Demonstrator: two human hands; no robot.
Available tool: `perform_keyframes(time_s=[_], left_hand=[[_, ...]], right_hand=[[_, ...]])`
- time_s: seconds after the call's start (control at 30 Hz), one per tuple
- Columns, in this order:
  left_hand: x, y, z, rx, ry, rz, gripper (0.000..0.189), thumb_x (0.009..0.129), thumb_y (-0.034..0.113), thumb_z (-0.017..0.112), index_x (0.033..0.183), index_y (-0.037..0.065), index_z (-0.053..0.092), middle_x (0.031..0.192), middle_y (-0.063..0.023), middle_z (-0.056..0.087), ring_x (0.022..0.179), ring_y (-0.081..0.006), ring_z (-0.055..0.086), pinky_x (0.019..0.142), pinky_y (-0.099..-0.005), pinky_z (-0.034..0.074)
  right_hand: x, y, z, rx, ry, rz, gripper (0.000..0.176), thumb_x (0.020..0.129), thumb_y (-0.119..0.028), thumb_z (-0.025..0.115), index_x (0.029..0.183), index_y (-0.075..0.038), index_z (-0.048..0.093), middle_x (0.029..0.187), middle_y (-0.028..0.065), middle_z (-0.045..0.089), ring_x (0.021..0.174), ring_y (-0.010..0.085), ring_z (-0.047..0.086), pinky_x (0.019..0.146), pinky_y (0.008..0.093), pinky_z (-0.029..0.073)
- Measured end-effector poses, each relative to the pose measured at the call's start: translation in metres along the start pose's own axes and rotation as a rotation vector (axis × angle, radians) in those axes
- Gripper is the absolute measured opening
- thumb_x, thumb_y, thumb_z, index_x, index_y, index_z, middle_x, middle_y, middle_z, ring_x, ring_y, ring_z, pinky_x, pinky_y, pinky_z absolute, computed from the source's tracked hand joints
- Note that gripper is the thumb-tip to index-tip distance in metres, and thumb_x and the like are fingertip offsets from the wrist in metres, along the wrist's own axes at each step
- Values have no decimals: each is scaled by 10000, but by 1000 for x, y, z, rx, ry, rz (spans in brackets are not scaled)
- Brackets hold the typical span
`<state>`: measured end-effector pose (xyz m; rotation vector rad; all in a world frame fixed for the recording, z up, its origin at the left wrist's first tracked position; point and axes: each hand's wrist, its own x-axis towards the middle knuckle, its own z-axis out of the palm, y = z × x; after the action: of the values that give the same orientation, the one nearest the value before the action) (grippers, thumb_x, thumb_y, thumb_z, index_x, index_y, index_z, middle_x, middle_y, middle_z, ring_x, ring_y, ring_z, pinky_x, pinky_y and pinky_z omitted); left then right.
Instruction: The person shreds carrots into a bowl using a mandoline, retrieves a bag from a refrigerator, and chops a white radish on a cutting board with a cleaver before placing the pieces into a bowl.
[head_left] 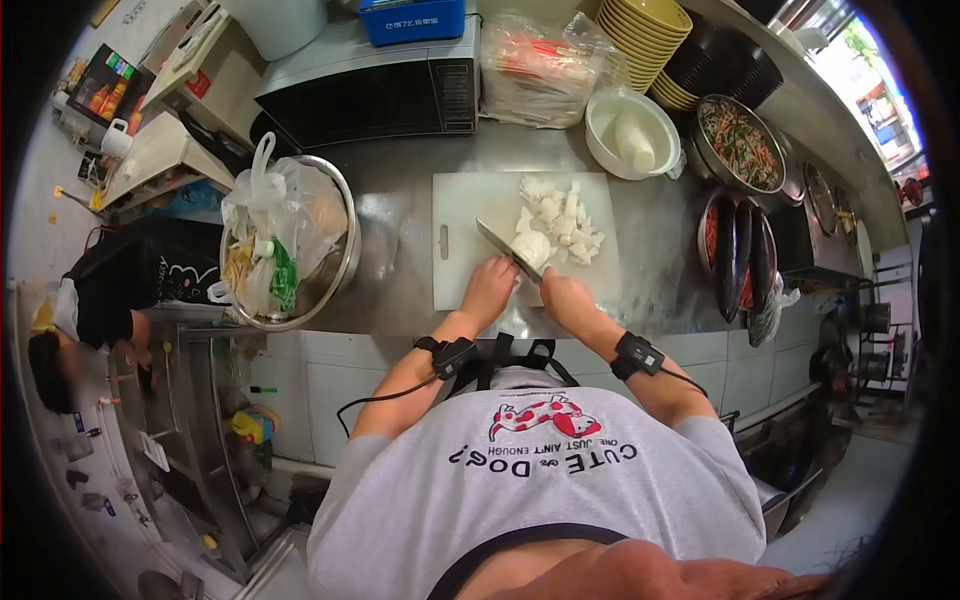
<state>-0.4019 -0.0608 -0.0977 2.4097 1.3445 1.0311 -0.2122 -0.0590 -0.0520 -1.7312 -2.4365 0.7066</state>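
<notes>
On the white cutting board [460,215], a chunk of white radish [531,247] lies against the blade of a kitchen knife [496,238]. My right hand [567,299] is closed around the knife's handle, with the blade slanting up and to the left. Close beside the blade, my left hand [489,287] has its fingers curled at the near side of the radish; their tips are partly hidden. Cut white radish pieces [568,222] are heaped on the board's far right part.
Left of the board stands a metal basin [350,240] holding plastic bags. A microwave [365,95] is behind. At the right are a white bowl [600,115] with a peeled radish, a bowl of shredded vegetables [740,145] and eggplants [743,255]. A person [95,320] is at far left.
</notes>
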Motion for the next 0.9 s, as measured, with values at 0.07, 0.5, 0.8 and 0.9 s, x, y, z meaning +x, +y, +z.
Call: perform_keyframes(time_s=[0.07,0.5,0.8,0.9], left_hand=[[-7,5,-5,-14,-15,2,232,725,55,670,946,22,605,1034,-107,595,972,-309,555,808,-414,471],[-3,-40,5,205,105,-403,192,776,134,636,926,19,601,939,-168,593,921,-361,553,810,-470,440],[42,-51,33,68,-41,-486,66,858,20,541,914,-6,565,888,-196,589,809,-397,572,738,-456,469],[55,-37,33,-182,47,-506,117,855,35,565,964,-6,569,913,-176,601,798,-372,580,740,-433,474]], right_hand=[[-4,-1,4,10,11,-3,201,925,-194,518,895,4,507,687,249,628,687,461,622,638,545,486],[17,27,-20,165,52,110,196,910,-181,520,916,8,569,808,266,651,800,437,639,717,519,502],[-17,30,-7,219,94,169,215,909,-212,528,930,2,543,752,242,641,740,438,635,673,531,493],[-23,33,-11,247,151,178,222,915,-226,526,943,-5,541,752,243,640,743,435,635,673,540,489]])
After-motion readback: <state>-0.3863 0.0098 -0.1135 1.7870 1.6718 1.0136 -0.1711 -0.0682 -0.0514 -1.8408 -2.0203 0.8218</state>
